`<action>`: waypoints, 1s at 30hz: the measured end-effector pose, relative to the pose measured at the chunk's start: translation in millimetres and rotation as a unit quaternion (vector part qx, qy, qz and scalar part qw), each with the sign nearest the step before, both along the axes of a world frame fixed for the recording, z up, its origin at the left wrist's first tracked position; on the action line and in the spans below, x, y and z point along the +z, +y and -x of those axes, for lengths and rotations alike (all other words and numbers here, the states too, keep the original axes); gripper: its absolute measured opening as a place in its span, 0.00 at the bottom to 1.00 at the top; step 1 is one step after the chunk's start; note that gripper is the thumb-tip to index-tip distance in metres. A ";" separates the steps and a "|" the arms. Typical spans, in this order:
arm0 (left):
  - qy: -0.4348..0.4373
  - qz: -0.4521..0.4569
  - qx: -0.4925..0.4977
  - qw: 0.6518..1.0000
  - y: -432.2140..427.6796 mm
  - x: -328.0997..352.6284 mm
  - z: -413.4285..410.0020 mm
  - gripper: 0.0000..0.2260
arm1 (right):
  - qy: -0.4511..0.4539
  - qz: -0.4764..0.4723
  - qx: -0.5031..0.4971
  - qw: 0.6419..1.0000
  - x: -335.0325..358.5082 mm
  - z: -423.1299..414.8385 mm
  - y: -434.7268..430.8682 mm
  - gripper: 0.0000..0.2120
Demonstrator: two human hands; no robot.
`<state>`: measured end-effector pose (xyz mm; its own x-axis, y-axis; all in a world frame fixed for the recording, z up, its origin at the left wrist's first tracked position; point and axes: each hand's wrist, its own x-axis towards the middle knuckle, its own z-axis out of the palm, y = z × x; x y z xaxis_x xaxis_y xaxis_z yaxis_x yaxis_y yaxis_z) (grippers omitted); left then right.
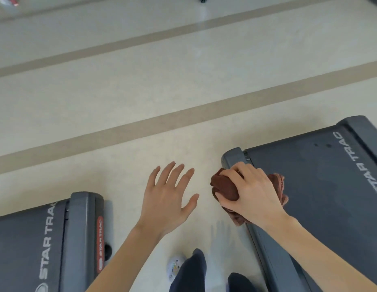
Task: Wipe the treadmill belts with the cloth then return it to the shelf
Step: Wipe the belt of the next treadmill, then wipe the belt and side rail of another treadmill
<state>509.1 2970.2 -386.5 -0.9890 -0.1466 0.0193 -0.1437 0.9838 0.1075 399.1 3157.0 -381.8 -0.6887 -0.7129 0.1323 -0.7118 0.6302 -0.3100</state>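
Pale speckled vinyl floor [141,98] with tan stripes running diagonally; gym room, two Star Trac treadmills, rear ends in view. Person stands in the aisle between them, dark trouser legs below.

Right hand [254,193] clamps a bunched brown cloth [224,189], fingers [231,173] curled over it, pressing it at the rear corner of the right treadmill [322,186], on the side rail beside the belt edge. Left hand [168,199] hovers over the floor, holding nothing, its fingers spread.

Cloth: soft terry, wadded, frayed edge showing past the wrist. Belt: matte dark rubber, flat. Rails: smooth grey moulded plastic, rounded end caps.

Judgement: wiping under way on the right machine; left treadmill [35,245] state unclear. Shelf not in view; return step not yet done.
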 end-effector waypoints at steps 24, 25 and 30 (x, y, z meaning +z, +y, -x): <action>0.020 0.002 -0.138 0.990 -83.0 327.0 29.3 0.24 | 0.068 0.061 -0.154 0.984 341.1 -10.0 -26.1 0.18; 0.022 0.002 -0.140 0.990 -83.9 327.7 40.4 0.24 | 0.066 0.059 -0.158 0.983 341.2 -2.3 -27.2 0.18; 0.015 -0.002 -0.152 0.988 -83.8 334.9 115.7 0.24 | 0.048 0.073 -0.188 0.978 340.6 55.5 -36.0 0.18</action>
<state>393.3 2886.4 -51.5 -0.9862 0.1577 0.0501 0.1624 0.9804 0.1119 343.6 3121.0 -41.2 -0.8784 -0.3794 0.2908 -0.4678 0.8075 -0.3594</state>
